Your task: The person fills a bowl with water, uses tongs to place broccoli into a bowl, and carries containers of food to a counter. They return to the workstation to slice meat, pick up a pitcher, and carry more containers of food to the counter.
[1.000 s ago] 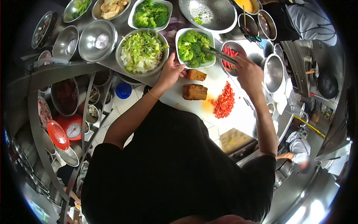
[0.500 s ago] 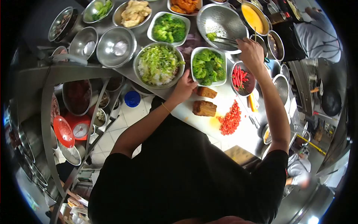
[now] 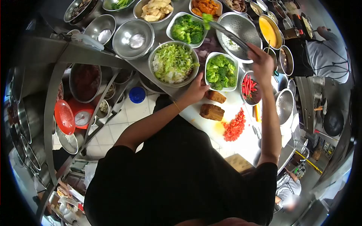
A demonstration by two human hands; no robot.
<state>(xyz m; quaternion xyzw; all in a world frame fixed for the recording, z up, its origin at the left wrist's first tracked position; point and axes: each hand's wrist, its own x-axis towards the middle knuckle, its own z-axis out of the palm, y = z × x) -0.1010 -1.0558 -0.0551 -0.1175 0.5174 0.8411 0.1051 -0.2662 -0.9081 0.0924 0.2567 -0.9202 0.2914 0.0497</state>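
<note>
My right hand [image 3: 261,62] is closed around metal tongs [image 3: 232,34]. A green broccoli floret [image 3: 206,21] is pinched at their tips, held over the right edge of the rear white bowl of broccoli [image 3: 187,29]. My left hand [image 3: 195,92] grips the lower left side of the nearer white bowl [image 3: 206,81], which is full of broccoli [image 3: 221,71]. Left of that hand stands a metal bowl of rice and shredded greens [image 3: 174,64]. Behind the tongs sits a perforated metal colander [image 3: 241,32] with small green bits in it.
Two brown blocks [image 3: 212,112] and chopped red chilli [image 3: 234,126] lie on the white board. Whole red chillies [image 3: 249,87] fill a bowl at right. Bare metal bowls [image 3: 133,38] stand at left. Co-workers [image 3: 327,56] are at the right.
My right hand has lifted the floret out of the colander and carried it left toward the rear broccoli bowl. My left hand stays at the nearer bowl. The whole view has shifted slightly.
</note>
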